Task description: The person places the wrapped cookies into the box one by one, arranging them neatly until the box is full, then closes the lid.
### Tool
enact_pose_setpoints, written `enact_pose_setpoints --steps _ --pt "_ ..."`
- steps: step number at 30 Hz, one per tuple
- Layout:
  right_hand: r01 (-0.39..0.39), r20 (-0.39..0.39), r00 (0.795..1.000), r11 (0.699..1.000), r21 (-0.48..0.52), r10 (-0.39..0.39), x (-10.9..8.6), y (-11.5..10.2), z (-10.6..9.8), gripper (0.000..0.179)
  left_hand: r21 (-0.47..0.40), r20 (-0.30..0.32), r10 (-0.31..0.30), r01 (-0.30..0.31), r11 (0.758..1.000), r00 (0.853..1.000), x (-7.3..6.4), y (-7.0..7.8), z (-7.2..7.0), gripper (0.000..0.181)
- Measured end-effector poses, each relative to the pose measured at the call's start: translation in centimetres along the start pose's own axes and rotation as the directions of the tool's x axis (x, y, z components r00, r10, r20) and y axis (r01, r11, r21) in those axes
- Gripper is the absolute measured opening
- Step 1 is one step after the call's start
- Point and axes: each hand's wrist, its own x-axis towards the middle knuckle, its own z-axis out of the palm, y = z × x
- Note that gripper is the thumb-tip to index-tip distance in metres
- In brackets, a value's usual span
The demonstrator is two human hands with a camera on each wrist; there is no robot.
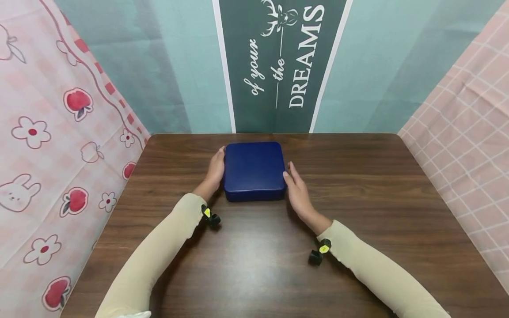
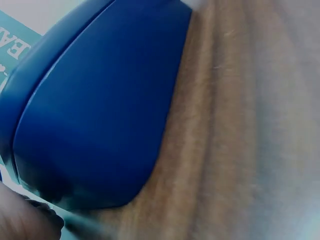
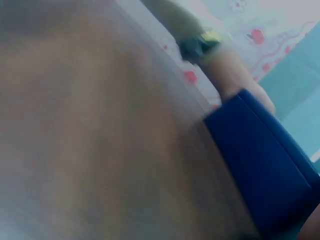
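A dark blue, square box [image 1: 255, 166] with rounded corners lies flat toward the far side of the table, its lid on. Along its left side rests my left hand [image 1: 215, 170], fingers pointing away from me. On the opposite side my right hand [image 1: 297, 190] has its fingers extended and its thumb at the box's right edge. In the left wrist view, the box's front side and lid seam show large, with part of the left hand [image 2: 22, 215] at the lower left corner. From the right wrist, the front of the box [image 3: 260, 165] appears between both hands.
The brown wooden table [image 1: 254, 265] stretches around the box. A teal curtain [image 1: 191, 66] with printed lettering hangs behind it. Patterned pink cloths stand at the left [image 1: 55, 154] and right [image 1: 473, 123]. Small black wrist cameras are strapped over both pale sleeves.
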Motion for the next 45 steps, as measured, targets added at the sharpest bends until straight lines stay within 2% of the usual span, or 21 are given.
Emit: enact_pose_setpoints --steps 3,7,12,15,20,24,30,37,42,45 --pt "0.049 0.010 0.999 0.999 -0.011 -0.049 1.6 -0.6 -0.7 0.063 0.018 0.005 0.010 -0.010 1.000 1.000 -0.9 0.1 -0.5 0.058" --pt "0.103 0.062 0.993 0.994 -0.032 -0.101 3.9 -1.2 -1.2 0.063 0.055 0.012 0.058 -0.059 0.997 0.998 -2.1 0.1 -0.9 0.060" --pt "0.110 0.142 0.985 0.991 -0.073 -0.099 6.0 -1.2 -1.1 0.062 0.111 0.035 0.144 -0.147 0.983 0.989 -3.1 0.1 -0.8 0.058" --pt "0.097 0.186 0.980 0.990 -0.106 -0.076 6.6 -0.8 -0.8 0.063 0.151 0.055 0.170 -0.177 0.973 0.984 -3.6 -0.1 -0.5 0.057" --pt "0.079 0.228 0.973 0.986 -0.149 -0.043 6.4 -0.1 -0.3 0.063 0.191 0.088 0.175 -0.189 0.963 0.981 -4.3 -0.6 0.1 0.056" --pt "0.099 0.233 0.970 0.984 -0.148 -0.063 6.4 0.1 -0.2 0.062 0.174 0.092 0.168 -0.182 0.968 0.982 -4.6 -0.9 0.5 0.055" --pt "0.122 0.251 0.965 0.979 -0.164 -0.078 6.3 0.1 0.1 0.062 0.152 0.083 0.191 -0.202 0.967 0.978 -4.6 -1.3 0.4 0.055" --pt "0.145 0.248 0.964 0.973 -0.180 -0.098 5.2 0.3 -0.4 0.063 0.159 0.098 0.199 -0.212 0.964 0.975 -5.1 -1.4 0.9 0.055" --pt "0.169 0.246 0.961 0.969 -0.178 -0.123 4.3 0.5 -1.2 0.062 0.156 0.093 0.220 -0.233 0.960 0.971 -6.1 -1.1 1.7 0.054" --pt "0.180 0.250 0.959 0.968 -0.175 -0.133 3.7 0.6 -1.7 0.062 0.150 0.086 0.211 -0.222 0.963 0.974 -7.0 -1.0 2.2 0.054"
